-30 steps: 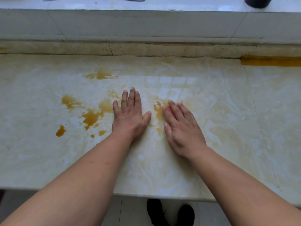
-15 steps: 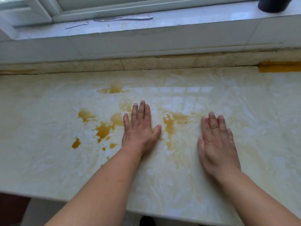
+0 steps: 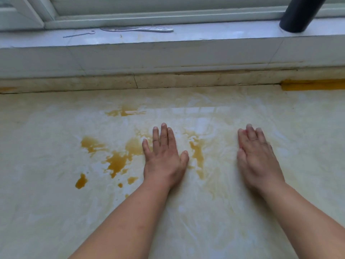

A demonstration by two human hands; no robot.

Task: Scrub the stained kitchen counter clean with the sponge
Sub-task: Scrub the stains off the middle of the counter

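The left hand lies flat with straight fingers on the desk. The right hand presses flat too, a sliver of pink at its fingertips, probably the sponge, mostly hidden beneath. It should be soft, light, and best gripped across its back. Amber stains lie left of the left hand.

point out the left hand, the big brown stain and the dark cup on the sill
left hand (image 3: 164, 156), head view, back of the hand
big brown stain (image 3: 117, 162), head view, its darkest middle patch
dark cup (image 3: 300, 14), head view, its side wall
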